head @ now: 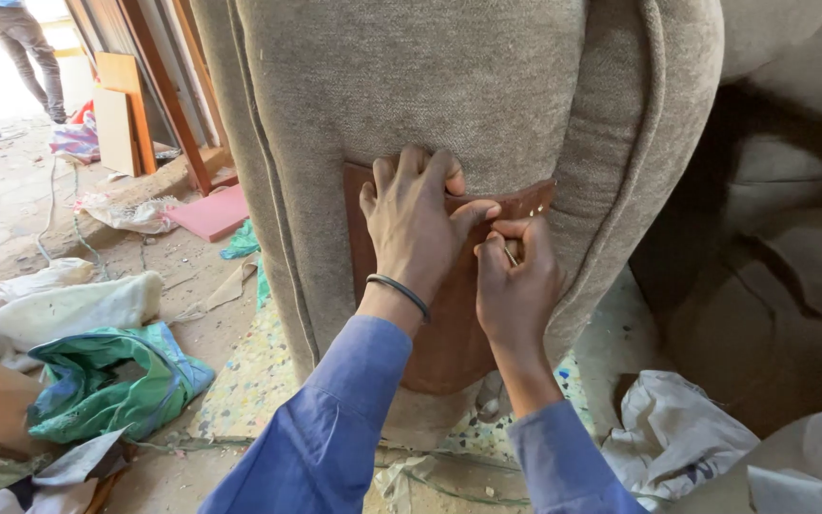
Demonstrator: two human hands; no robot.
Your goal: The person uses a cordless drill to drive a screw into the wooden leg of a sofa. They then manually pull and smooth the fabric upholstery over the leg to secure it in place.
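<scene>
Two hands work at the upholstered side of a beige sofa arm (449,86), seen from the head camera. The left hand (411,224) lies spread with its fingers pressed flat along the top edge of a brown leather panel (449,333) set against the fabric. The right hand (516,276) is pinched shut on a small thin metal piece (510,253), too small to identify, just under that edge and touching the left thumb. Small brass studs (537,202) dot the panel's upper right corner. A green bag (116,381) lies on the littered floor (11,200) to the left, white cloth (677,433) to the right.
</scene>
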